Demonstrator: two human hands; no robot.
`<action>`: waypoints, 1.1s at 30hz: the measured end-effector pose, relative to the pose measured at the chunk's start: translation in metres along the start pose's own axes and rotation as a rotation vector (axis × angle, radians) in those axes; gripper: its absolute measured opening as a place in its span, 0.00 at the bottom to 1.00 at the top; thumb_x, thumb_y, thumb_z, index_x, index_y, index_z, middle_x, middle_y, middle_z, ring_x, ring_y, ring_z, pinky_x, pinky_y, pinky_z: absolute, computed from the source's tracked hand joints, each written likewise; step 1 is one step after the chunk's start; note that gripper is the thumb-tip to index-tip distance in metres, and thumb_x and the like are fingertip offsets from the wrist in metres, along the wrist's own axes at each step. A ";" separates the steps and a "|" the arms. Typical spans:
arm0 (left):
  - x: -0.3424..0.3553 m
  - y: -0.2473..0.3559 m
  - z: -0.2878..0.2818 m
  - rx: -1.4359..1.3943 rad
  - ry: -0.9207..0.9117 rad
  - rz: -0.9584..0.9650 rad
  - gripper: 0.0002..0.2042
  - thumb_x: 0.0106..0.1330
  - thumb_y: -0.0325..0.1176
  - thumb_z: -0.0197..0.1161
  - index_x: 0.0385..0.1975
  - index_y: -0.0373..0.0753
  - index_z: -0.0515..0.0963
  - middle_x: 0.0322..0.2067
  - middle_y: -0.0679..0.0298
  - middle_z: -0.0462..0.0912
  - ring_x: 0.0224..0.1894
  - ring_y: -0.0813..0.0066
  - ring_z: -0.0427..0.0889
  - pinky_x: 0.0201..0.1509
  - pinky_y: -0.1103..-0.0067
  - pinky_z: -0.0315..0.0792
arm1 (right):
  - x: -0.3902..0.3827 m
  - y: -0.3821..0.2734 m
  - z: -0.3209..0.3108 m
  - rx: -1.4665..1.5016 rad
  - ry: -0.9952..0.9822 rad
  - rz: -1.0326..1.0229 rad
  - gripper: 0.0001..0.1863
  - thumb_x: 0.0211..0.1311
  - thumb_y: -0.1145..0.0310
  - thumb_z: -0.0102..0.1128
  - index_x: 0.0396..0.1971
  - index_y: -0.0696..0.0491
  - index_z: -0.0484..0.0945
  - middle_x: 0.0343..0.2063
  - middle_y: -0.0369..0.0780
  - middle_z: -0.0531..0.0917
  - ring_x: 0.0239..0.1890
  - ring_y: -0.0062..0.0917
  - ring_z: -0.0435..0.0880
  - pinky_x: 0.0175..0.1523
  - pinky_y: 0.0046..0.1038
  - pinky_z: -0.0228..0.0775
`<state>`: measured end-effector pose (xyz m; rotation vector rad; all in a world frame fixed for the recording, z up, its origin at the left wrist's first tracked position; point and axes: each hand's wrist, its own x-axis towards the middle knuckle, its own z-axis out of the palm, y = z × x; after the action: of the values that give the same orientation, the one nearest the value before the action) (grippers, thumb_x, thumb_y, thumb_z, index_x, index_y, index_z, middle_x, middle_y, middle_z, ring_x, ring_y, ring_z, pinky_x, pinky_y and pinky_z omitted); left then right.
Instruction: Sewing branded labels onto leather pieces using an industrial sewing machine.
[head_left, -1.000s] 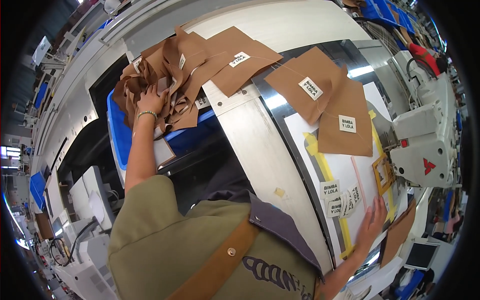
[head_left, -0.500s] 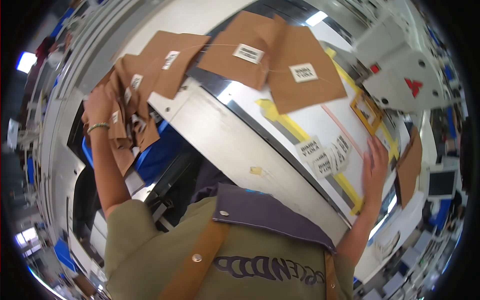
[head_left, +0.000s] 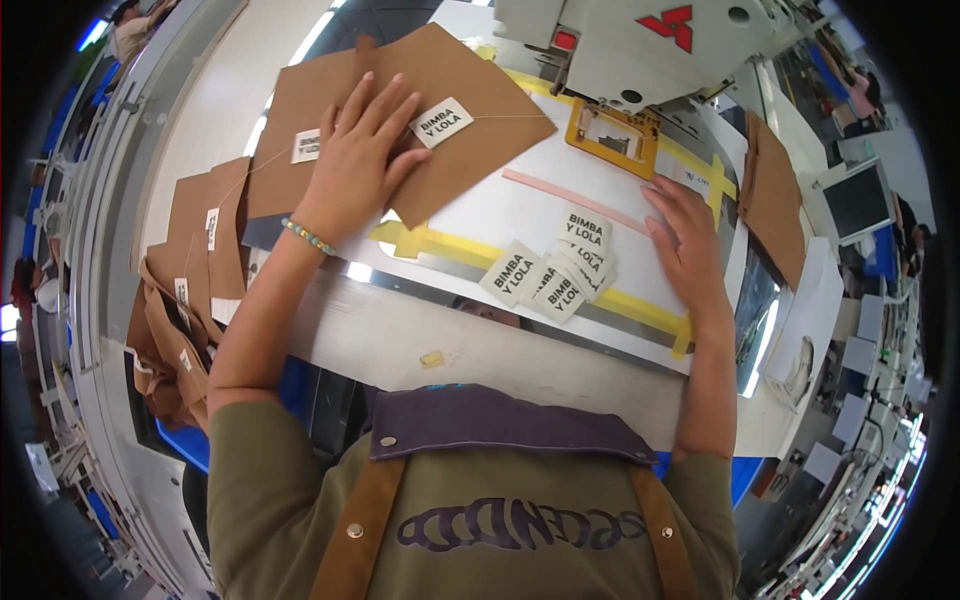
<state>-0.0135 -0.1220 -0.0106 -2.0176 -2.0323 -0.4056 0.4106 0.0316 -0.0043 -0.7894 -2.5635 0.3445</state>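
Note:
My left hand [head_left: 355, 160] lies with fingers spread on overlapping brown fabric pieces [head_left: 470, 160], beside a white printed label [head_left: 441, 121] stitched on, with thread trailing from it. My right hand [head_left: 680, 245] rests open on the white template sheet [head_left: 530, 205], edged with yellow tape, just below a yellow-orange clamp frame [head_left: 645, 150] under the white sewing machine head [head_left: 620, 50]. Several loose white labels [head_left: 515, 273] lie between my hands, below a pink strip [head_left: 570, 200] on the sheet.
At the left, thread-linked brown pieces [head_left: 170, 330] crowd over a blue bin [head_left: 185, 440]. More brown pieces [head_left: 765, 190] lie at the right, near a small screen [head_left: 850, 200]. The pale bench edge [head_left: 500, 355] runs before me. Co-workers [head_left: 135, 30] sit at distant stations.
My left hand has left the pile at the bin and moved right onto the pieces on the work bed. The view has turned. My right hand stays beside the clamp frame.

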 end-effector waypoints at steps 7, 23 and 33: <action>0.005 -0.080 0.015 -0.057 -0.097 -0.021 0.32 0.79 0.52 0.61 0.80 0.49 0.69 0.82 0.68 0.65 0.84 0.51 0.59 0.85 0.57 0.52 | 0.002 0.006 -0.001 -0.015 -0.020 0.027 0.20 0.73 0.69 0.65 0.62 0.54 0.84 0.66 0.43 0.82 0.68 0.43 0.77 0.74 0.41 0.65; 0.038 -0.130 0.019 0.179 -0.040 0.047 0.26 0.81 0.49 0.60 0.75 0.49 0.75 0.78 0.67 0.72 0.82 0.59 0.64 0.86 0.59 0.59 | -0.048 0.068 -0.103 -0.375 0.271 0.285 0.14 0.69 0.65 0.71 0.52 0.50 0.90 0.53 0.38 0.91 0.53 0.38 0.89 0.57 0.38 0.82; 0.014 0.101 -0.024 -0.525 -0.241 0.419 0.35 0.70 0.48 0.72 0.75 0.43 0.73 0.80 0.56 0.67 0.83 0.47 0.58 0.85 0.52 0.54 | -0.048 0.110 -0.084 -0.424 0.194 0.366 0.11 0.70 0.66 0.67 0.46 0.55 0.90 0.49 0.39 0.92 0.50 0.39 0.90 0.55 0.37 0.82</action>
<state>0.0869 -0.1174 0.0196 -2.8518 -1.6644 -0.6869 0.5386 0.1014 0.0142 -1.3777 -2.3274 -0.1733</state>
